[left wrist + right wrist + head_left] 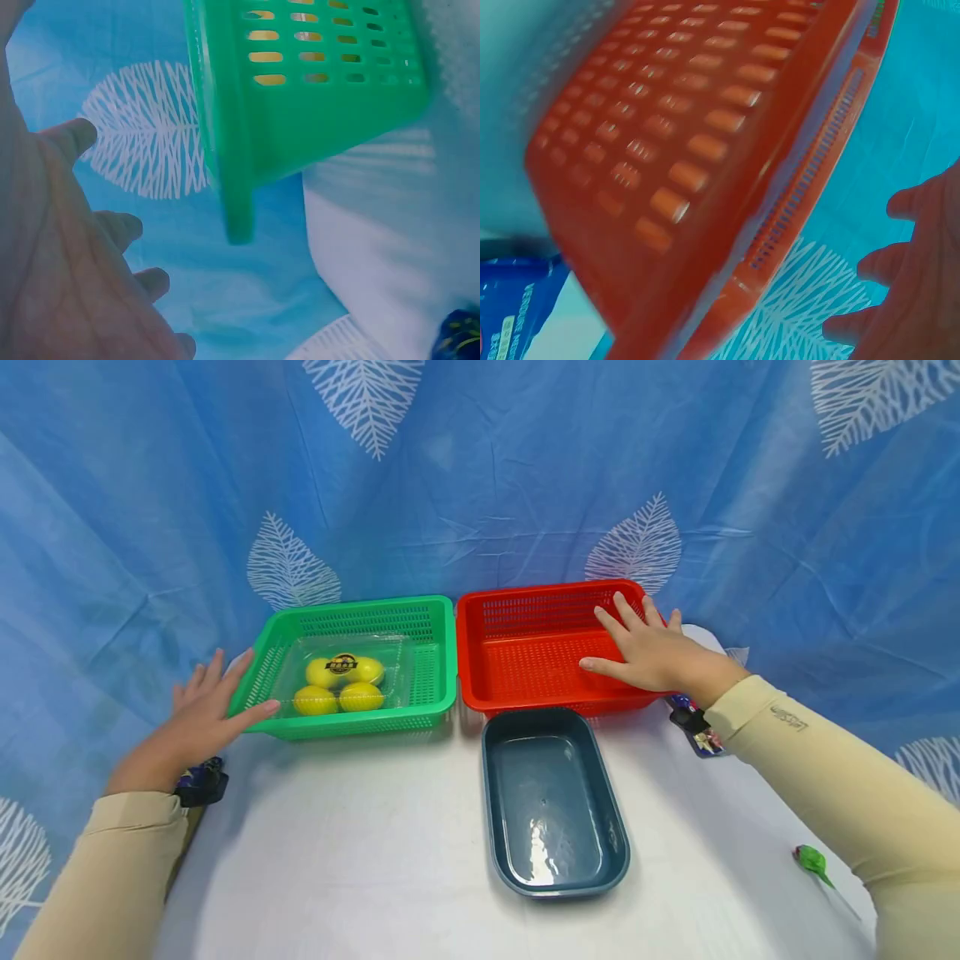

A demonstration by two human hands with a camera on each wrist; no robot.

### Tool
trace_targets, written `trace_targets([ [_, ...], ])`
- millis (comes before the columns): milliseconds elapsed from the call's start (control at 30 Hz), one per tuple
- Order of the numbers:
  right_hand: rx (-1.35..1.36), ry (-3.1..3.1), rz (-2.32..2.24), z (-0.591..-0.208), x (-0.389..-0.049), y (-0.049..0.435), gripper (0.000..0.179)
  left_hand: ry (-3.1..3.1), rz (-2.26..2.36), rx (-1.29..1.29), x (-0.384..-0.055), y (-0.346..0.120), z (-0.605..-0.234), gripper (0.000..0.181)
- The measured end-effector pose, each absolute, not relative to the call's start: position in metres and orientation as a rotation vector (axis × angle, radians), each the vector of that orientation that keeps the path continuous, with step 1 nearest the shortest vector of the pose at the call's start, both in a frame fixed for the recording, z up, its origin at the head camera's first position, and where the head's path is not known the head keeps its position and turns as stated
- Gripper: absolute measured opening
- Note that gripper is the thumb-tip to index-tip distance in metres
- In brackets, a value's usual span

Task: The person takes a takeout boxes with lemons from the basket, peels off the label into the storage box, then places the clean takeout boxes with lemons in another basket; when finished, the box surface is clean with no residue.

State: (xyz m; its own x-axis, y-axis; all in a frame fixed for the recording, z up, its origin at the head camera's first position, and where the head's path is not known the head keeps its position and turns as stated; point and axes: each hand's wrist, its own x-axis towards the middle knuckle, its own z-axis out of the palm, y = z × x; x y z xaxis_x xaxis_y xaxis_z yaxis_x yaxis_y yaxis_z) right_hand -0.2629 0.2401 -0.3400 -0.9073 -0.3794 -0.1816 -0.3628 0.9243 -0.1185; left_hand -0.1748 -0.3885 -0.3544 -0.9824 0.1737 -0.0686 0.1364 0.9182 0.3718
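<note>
A green basket stands at the back left and holds a clear lidded box with several yellow fruits and a dark label. My left hand, fingers spread, is beside its left end; the left wrist view shows a gap between fingers and basket wall. To the right is a red basket with nothing seen inside. Over its right end my right hand hovers with spread fingers. The right wrist view shows the red wall apart from those fingers. Neither hand holds anything.
A dark blue rectangular dish sits in front of the red basket on the white table. A green-wrapped lollipop lies at the right. A blue printed packet is below the red basket. Blue leaf-patterned cloth hangs behind.
</note>
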Motion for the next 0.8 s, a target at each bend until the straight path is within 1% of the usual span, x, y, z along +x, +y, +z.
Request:
trace_targets([
  [300,-0.624,2.869,-0.139,-0.337,-0.263,0.217,0.109,2.948,0.803,0.11,-0.162,-0.398,-0.371,0.091],
  [500,-0.703,2.877,-0.113,-0.336,-0.262,0.197,0.109,2.946,0.904,0.061,-0.159,-0.4,-0.38,0.089],
  [800,-0.791,2.869,-0.1,-0.336,-0.258,0.164,0.109,2.924,1.072,0.028,-0.156,-0.391,-0.393,0.093],
])
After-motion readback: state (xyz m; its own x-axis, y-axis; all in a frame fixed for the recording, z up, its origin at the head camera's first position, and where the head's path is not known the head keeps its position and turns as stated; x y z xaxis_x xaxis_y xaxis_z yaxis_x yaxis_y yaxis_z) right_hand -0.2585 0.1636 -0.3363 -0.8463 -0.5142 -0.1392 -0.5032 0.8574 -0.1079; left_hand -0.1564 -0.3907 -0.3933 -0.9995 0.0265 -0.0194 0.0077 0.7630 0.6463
